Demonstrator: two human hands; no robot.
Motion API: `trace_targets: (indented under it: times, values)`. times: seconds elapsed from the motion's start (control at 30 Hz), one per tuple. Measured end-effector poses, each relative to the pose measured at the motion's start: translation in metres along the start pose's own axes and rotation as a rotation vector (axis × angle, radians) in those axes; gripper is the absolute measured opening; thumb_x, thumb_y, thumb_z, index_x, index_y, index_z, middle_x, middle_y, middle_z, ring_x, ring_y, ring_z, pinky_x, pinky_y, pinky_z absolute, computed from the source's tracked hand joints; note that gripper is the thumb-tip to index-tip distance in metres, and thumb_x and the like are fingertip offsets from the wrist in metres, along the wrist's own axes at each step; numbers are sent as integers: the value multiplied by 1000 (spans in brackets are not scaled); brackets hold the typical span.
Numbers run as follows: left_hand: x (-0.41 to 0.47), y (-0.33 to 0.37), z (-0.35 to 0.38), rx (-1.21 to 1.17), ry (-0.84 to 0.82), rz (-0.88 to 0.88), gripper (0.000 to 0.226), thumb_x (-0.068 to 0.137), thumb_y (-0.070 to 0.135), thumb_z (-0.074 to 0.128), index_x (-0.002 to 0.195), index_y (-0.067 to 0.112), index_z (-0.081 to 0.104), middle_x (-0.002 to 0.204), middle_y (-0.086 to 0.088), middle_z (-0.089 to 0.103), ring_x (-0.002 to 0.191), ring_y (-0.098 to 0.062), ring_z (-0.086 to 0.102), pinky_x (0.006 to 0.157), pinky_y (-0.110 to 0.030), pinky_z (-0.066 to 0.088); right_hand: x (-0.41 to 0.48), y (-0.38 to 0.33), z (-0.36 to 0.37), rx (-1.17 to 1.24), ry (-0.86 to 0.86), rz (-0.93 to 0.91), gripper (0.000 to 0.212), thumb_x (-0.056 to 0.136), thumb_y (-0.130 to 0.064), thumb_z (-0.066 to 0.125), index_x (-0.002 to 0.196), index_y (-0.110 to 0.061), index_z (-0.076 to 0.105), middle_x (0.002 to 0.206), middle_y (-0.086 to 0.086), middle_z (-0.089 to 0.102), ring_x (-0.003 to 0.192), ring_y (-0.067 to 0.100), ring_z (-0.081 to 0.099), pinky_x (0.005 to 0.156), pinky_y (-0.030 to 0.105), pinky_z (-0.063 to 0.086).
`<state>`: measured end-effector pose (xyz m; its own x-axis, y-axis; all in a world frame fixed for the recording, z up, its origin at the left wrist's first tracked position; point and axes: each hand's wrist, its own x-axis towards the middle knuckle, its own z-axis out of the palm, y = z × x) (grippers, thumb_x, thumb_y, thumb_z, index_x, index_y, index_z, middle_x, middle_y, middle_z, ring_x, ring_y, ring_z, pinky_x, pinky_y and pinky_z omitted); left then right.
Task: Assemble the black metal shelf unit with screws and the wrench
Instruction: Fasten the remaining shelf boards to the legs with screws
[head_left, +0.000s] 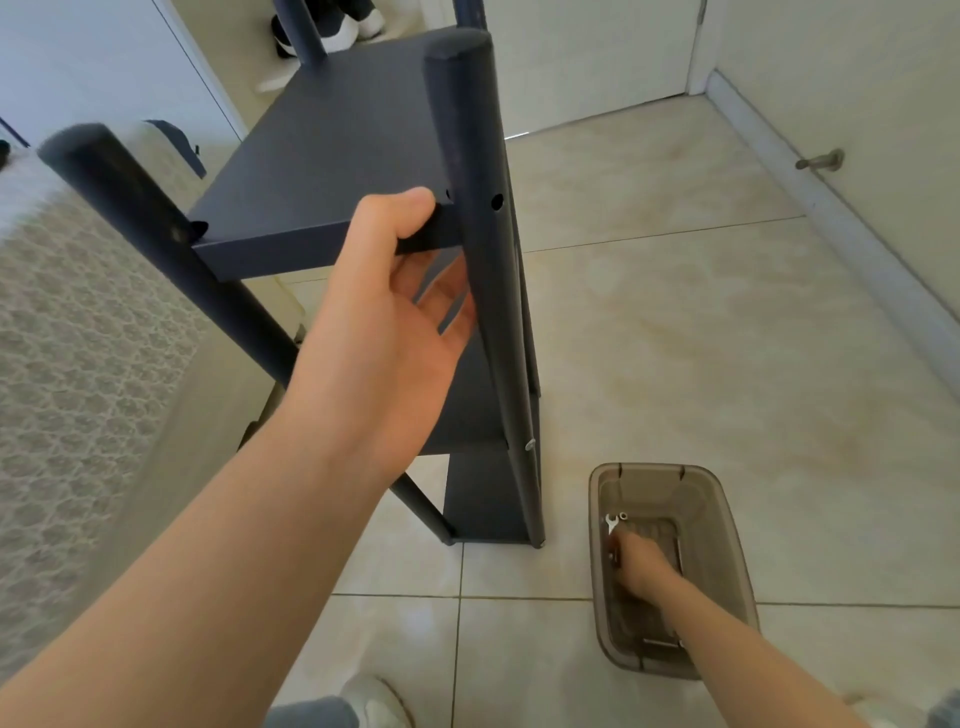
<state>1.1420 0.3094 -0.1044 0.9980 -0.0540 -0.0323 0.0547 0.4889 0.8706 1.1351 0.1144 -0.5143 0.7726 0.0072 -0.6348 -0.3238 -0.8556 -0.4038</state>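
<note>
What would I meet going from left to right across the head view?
Patterned grey-white fabric surface → near-left round black metal post → left hand gripping the black top shelf panel → translucent brown plastic bin on the floor → small metal door stopper on the right wall.

1 shelf unit (467, 415): 3 shelf boards (332, 156), 4 posts (488, 260) in view. 2 hands: left hand (395, 312), right hand (641, 566). 1 clear tub (727, 519) w/ 1 wrench (612, 522) inside. 1 screw head (530, 444) showing on a post. 1 door stop (821, 161). 2 shoes (332, 31) at top.
</note>
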Motion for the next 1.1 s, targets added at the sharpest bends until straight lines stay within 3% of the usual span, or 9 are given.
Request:
trace_targets:
  times: [0.13, 0.4, 0.53, 0.67, 0.73, 0.83, 0.9, 1.0, 1.1]
  values:
    - [0, 0, 0, 5, -4, 3, 16, 96, 23, 52, 82, 18, 57, 95, 4, 69, 97, -14, 69, 106, -39, 49, 3, 1, 4, -20, 75, -2, 28, 96, -11, 45, 125, -12, 49, 133, 14, 49, 116, 29, 52, 94, 33, 44]
    - [1, 0, 1, -2, 1, 11, 19, 94, 23, 54, 76, 19, 55, 93, 4, 67, 94, -14, 68, 104, -39, 50, 0, 5, -6, 27, 159, 2, 18, 98, -14, 38, 97, -21, 54, 101, 5, 61, 86, 21, 58, 76, 34, 50]
    - [0, 0, 1, 2, -3, 8, 22, 96, 23, 53, 74, 20, 55, 93, 4, 66, 93, -15, 68, 103, -38, 51, -1, 5, -12, 100, 142, 5, 21, 101, -16, 38, 102, -22, 58, 103, 5, 65, 86, 18, 58, 76, 31, 48]
    - [0, 1, 1, -20, 18, -13, 15, 96, 22, 55, 82, 18, 56, 96, 3, 68, 97, -14, 71, 105, -38, 50, -7, 4, -26, 126, 102, 37, 23, 102, -19, 44, 112, -6, 61, 104, 12, 65, 88, 23, 58, 75, 29, 44]
    - [-1, 2, 2, -28, 32, -24, 11, 96, 22, 56, 86, 17, 56, 95, 3, 69, 96, -13, 71, 104, -36, 50, -16, 4, -37, 132, 94, 54, 18, 100, -20, 49, 105, -8, 61, 98, 9, 63, 86, 21, 57, 76, 29, 47]
    - [-1, 2, 4, -36, 38, -39, 6, 96, 22, 57, 94, 16, 57, 95, 2, 70, 97, -14, 71, 104, -36, 50, -32, -2, -59, 93, 49, 78, 15, 95, -16, 54, 80, -16, 55, 92, 3, 61, 82, 18, 56, 59, 20, 43]
    - [-1, 4, 4, -26, 45, -50, 5, 96, 21, 58, 95, 16, 58, 97, 0, 70, 100, -15, 70, 106, -37, 49, -46, -14, -79, 11, 14, 66, 14, 92, -13, 55, 79, -16, 60, 87, 2, 60, 76, 16, 55, 50, 19, 40]
    - [-1, 8, 4, -16, 40, -66, 4, 96, 18, 58, 92, 16, 59, 100, -4, 69, 101, -18, 70, 107, -39, 49, -68, -39, -117, -28, -36, -32, 9, 84, -8, 66, 80, -15, 68, 66, -3, 63, 53, 8, 54, 37, 15, 39]
    - [-1, 12, 2, -11, 39, -91, 4, 96, 17, 59, 96, 14, 61, 100, -6, 71, 101, -20, 71, 106, -40, 49, -105, -76, -161, -82, -74, -163, 7, 80, -8, 73, 78, -14, 70, 42, -13, 57, 36, -2, 50, 38, 13, 39]
